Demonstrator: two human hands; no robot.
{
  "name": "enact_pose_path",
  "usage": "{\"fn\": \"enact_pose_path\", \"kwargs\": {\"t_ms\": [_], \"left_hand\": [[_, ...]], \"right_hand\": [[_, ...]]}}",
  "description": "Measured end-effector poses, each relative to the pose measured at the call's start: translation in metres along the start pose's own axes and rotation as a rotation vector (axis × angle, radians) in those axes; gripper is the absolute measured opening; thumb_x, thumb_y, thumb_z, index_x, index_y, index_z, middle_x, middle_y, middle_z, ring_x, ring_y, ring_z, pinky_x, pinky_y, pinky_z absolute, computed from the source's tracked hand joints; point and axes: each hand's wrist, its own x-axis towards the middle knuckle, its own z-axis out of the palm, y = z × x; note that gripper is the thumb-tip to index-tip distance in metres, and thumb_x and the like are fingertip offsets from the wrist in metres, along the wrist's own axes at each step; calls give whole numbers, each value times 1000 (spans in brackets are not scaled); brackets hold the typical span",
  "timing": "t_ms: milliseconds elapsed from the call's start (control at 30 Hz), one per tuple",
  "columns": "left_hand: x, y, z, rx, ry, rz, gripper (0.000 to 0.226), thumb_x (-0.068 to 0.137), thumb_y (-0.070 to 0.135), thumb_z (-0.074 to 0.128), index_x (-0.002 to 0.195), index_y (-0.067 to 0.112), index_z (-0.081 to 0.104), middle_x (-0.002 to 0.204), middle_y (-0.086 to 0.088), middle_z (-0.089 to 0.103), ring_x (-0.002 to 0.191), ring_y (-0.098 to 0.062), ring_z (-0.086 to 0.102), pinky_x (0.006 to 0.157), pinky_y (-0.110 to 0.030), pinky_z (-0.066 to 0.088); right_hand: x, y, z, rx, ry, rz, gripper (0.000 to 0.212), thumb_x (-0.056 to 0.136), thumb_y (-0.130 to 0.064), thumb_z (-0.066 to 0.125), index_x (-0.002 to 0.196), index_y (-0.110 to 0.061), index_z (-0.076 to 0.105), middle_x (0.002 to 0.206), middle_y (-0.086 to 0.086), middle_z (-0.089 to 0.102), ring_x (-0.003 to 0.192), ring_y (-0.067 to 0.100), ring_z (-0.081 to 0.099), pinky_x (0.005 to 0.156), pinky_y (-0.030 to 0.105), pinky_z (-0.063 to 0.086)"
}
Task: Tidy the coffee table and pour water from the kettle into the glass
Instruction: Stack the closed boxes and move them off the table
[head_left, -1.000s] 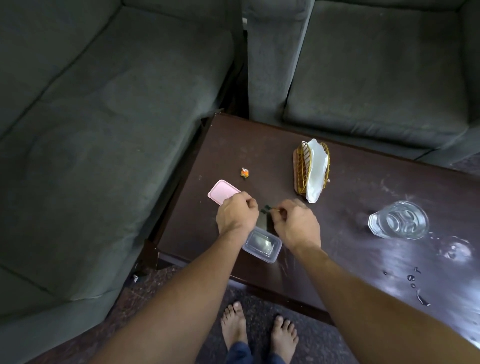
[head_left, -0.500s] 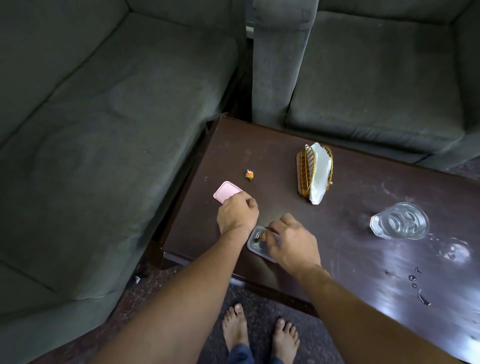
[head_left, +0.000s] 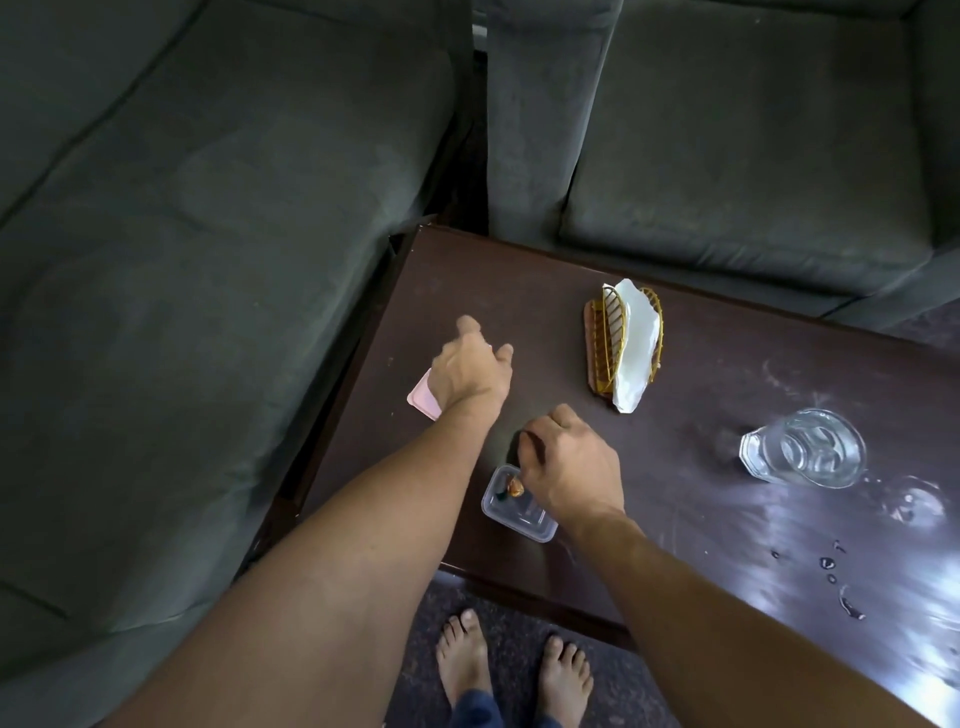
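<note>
- Reaching forward over the coffee table (head_left: 701, 395), the left hand (head_left: 467, 374) has its fingers stretched out and spread, palm down; nothing shows in its grasp, and whether the fingertips touch the tabletop cannot be told.
- A pink lid (head_left: 422, 404) lies flat on the table under that hand's wrist, partly hidden by it, with one corner showing on the hand's left.
- The right hand (head_left: 571, 467) sits nearer the body than the left, well apart from it, its fingers curled and pointing down; whether they pinch anything cannot be told.
- Just beneath the right hand's fingertips stands a small clear plastic container (head_left: 519, 514), open at the top, close to the table's near edge.
- A small orange-brown wrapped sweet (head_left: 515, 487) lies inside the container, at the end closest to the right hand's fingers.
- Beyond the right hand, slightly to its right, a gold wire napkin holder (head_left: 602, 343) stands upright with a white napkin (head_left: 634, 348) in it.
- The glass (head_left: 805, 449) stands upright well to the right of the right hand, clear, seemingly with water in it.
- Water drops (head_left: 831, 571) lie on the table nearer the body than the glass, off to the right of the right forearm.
- A grey sofa (head_left: 208, 260) runs along the left of the left arm, and bare feet (head_left: 462, 654) show on the floor between the two forearms.
</note>
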Motion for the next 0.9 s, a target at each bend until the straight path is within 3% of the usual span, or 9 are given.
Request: {"fn": "enact_pose_path", "kwargs": {"t_ms": [100,233,400,467,567,633,733,833,900], "left_hand": [[11,2,2,56,-55,-10,48,96,41,67,134,16,53,125,-14,69,118,-39,63,86,-40,49],[18,0,5,113,-99,-25,36,97,33,66,128,16,61,127,-13,68,120,-37,62,91,-39,50],[12,1,3,44,-97,-22,33,92,24,67,123,16,59,120,-13,69,113,-38,64,88,-40,51],[2,2,1,-49,-117,8,28,89,27,66,117,23,61,114,-9,71,108,-35,65,86,-38,52],[-17,1,-1,-167,-206,84,24,86,33,66,110,29,65,102,0,75,104,-27,68,91,-37,55],[-29,-3,-2,-208,-261,116,23,85,35,66,107,29,67,95,5,77,100,-23,71,91,-37,56],[-43,-10,-5,-258,-317,137,20,86,36,67,104,27,69,89,6,78,86,-23,75,83,-36,61],[-58,-16,-11,-323,-339,145,11,85,33,67,93,26,68,75,8,77,59,-12,72,55,-21,57],[-68,-21,-15,-350,-345,153,8,83,31,67,88,25,68,69,8,75,49,-9,68,46,-16,50]], "right_hand": [[7,6,-1,-11,-6,13,25,100,-34,54,101,-21,75,100,-2,59,88,23,64,65,34,52],[14,11,-2,-9,-4,25,24,100,-33,54,101,-21,74,100,-2,59,89,25,64,67,35,53],[11,10,1,35,31,29,20,99,-31,58,102,-18,74,99,0,61,85,28,66,65,34,50],[8,9,0,87,63,47,22,98,-32,61,114,-19,68,105,1,63,89,30,67,66,36,49],[6,7,-5,182,48,114,52,98,-42,61,145,-24,49,129,0,62,108,26,65,82,41,55],[6,5,-10,226,62,161,60,97,-47,62,151,-25,44,132,-2,61,111,24,64,86,41,55],[2,2,-16,227,69,146,51,96,-41,66,143,-25,54,127,-3,63,107,24,66,82,35,52],[-5,-2,-18,227,76,128,37,96,-30,66,132,-24,63,121,-2,65,101,25,67,74,30,45],[-11,-3,-19,250,81,134,30,95,-26,66,125,-24,66,118,-1,67,98,26,67,73,30,45]]}}
